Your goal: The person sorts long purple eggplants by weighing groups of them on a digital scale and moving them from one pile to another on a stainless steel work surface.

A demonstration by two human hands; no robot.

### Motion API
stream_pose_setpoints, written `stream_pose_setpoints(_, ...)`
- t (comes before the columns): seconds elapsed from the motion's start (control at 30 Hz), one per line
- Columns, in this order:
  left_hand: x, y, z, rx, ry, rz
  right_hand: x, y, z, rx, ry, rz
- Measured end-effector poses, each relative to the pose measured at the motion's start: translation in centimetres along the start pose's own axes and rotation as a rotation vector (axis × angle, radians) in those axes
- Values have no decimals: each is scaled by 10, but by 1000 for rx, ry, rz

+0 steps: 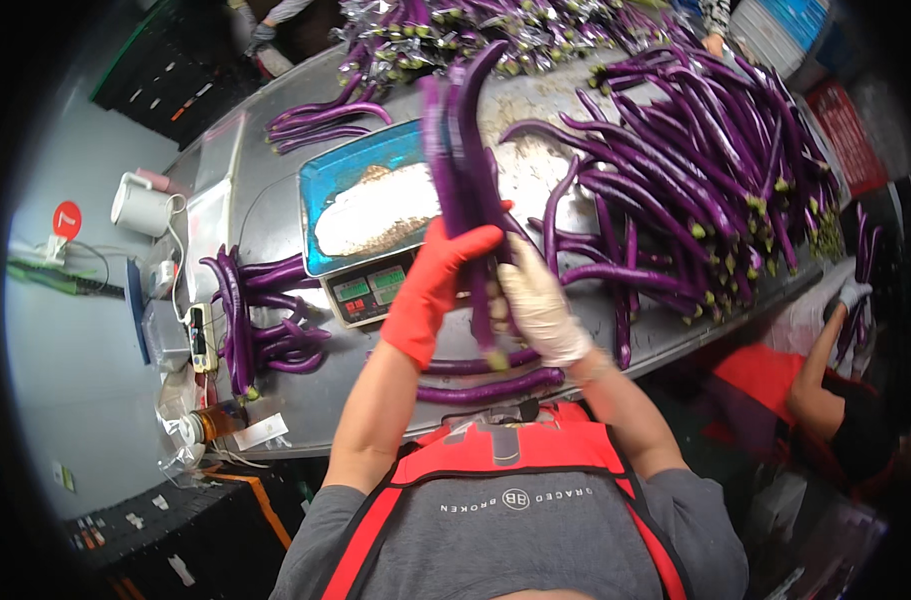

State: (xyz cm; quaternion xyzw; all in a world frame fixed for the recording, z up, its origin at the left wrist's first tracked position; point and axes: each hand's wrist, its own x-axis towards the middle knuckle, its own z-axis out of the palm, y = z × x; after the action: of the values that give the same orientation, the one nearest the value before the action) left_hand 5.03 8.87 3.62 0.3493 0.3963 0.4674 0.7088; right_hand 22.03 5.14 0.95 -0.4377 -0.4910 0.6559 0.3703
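My left hand [436,281], in a red rubber glove, grips a bundle of long purple eggplants [463,157] from the left side. My right hand [538,300], in a pale thin glove, closes on the same bundle from the right, near its lower part. The bundle stands lengthwise in view, slightly blurred, with a green stem end at the bottom. It partly covers a digital scale [367,292] with a blue tray [313,217] on top. Two loose eggplants [489,390] lie between my arms near the table edge.
A large eggplant pile [695,165] covers the right of the metal table [305,420]. Wrapped eggplants [500,30] lie at the back, smaller groups [234,322] at left. A white electric kettle [136,204], power strip [200,337] and jar [215,421] line the left side. Other people's hands [849,294] show around.
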Motion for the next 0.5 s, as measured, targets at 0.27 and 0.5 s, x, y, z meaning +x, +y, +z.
stream_pose_setpoints(0.27, -7, 66, -116, 523, 400, 19, 26, 6, 74, -685, -194, -522)
stream_pose_setpoints(0.5, 18, 77, -162, 1792, 267, -78, -11, 55, 44, -539, -156, -309)
